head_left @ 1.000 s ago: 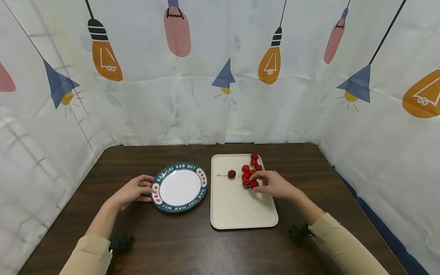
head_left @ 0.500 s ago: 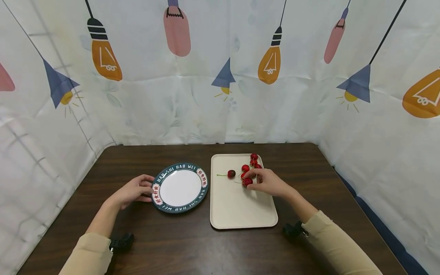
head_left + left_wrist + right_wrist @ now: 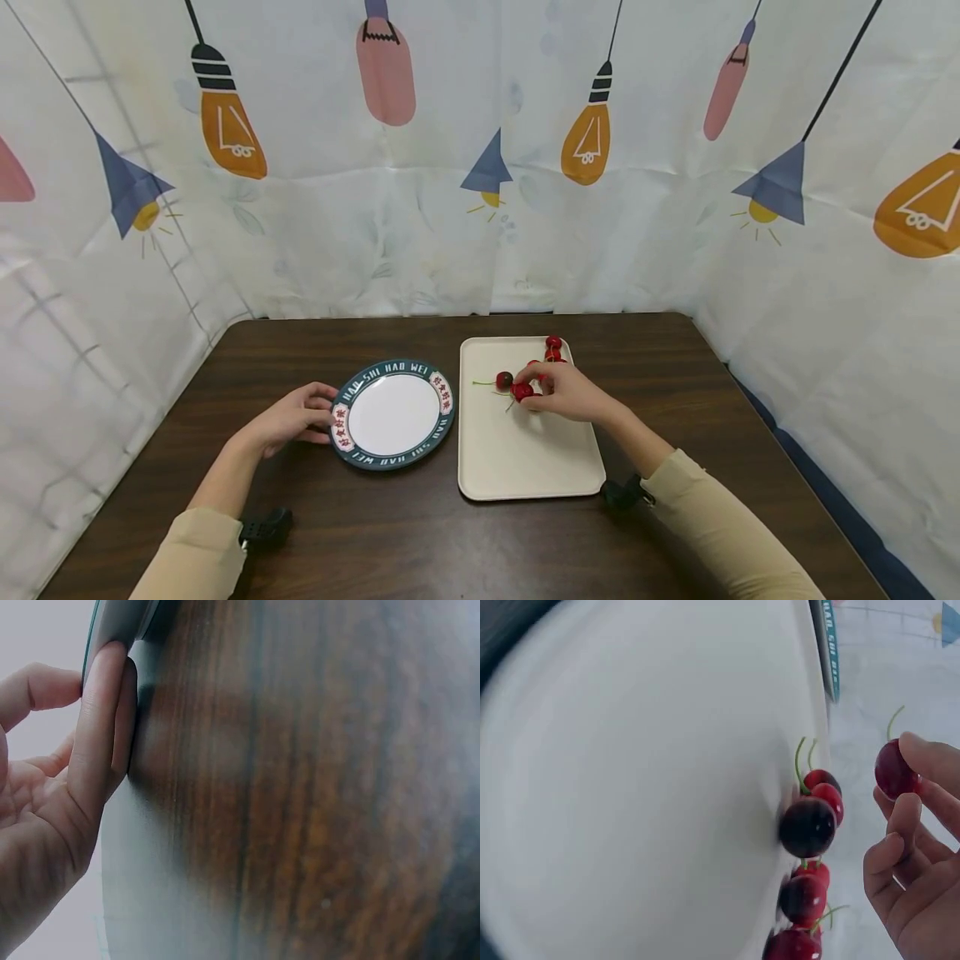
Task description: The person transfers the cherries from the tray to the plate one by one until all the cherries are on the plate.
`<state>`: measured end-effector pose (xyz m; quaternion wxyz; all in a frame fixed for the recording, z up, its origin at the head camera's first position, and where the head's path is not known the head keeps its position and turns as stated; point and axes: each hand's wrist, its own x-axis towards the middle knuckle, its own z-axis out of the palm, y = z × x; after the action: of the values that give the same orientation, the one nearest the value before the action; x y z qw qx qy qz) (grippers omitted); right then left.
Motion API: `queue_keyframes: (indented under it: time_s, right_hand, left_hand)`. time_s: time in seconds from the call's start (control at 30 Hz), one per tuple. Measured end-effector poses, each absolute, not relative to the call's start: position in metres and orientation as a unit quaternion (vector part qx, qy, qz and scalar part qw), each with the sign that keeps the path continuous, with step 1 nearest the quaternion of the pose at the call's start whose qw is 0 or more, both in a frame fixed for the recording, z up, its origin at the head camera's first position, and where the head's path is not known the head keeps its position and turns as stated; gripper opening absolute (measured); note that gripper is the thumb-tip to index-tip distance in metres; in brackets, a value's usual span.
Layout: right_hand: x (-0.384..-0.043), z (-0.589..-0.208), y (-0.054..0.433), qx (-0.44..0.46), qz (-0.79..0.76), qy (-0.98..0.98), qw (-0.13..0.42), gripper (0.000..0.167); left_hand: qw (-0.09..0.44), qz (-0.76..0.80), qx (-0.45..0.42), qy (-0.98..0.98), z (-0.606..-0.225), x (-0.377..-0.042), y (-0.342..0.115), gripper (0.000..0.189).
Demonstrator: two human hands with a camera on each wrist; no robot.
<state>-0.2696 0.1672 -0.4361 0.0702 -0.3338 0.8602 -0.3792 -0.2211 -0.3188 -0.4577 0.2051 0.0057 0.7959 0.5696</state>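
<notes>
My left hand (image 3: pixel 292 419) pinches the left rim of a round plate (image 3: pixel 393 414), white with a dark green lettered border. In the left wrist view its fingers (image 3: pixel 101 720) lie under the plate's edge with the thumb at the rim. Over the cream tray (image 3: pixel 531 458), my right hand (image 3: pixel 566 393) pinches a red cherry (image 3: pixel 893 769) between thumb and fingertips, its green stem pointing up. Beside that hand a darker cherry (image 3: pixel 504 380) lies on the tray, stem to the left. Several more cherries (image 3: pixel 553 343) sit toward the tray's back right, partly hidden by the right hand.
Both plate and tray stand on a dark wood-grain table (image 3: pixel 337 533), a narrow gap between them. A white curtain (image 3: pixel 322 225) printed with lamps and bulbs surrounds the table at the back and sides. A dark strap device (image 3: pixel 266 529) is on the left wrist.
My right hand has moved left across the tray with the pinched cherry, away from the pile toward the darker cherry. The left hand keeps its place at the plate, which has barely shifted.
</notes>
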Motion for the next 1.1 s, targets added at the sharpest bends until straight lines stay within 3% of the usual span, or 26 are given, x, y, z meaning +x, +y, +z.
queue_keyframes:
  time_s: [0.73, 1.1]
  right_hand:
    - [-0.272, -0.428, 0.125, -0.345, -0.385, 0.850, 0.100, 0.037]
    - [-0.277, -0.432, 0.103, -0.354, -0.382, 0.847, 0.110, 0.033]
  left_hand:
    - [0.209, 0.567, 0.004, 0.797, -0.458, -0.223, -0.318, 0.056]
    - [0.208, 0.564, -0.004, 0.799, -0.460, -0.225, -0.318, 0.057]
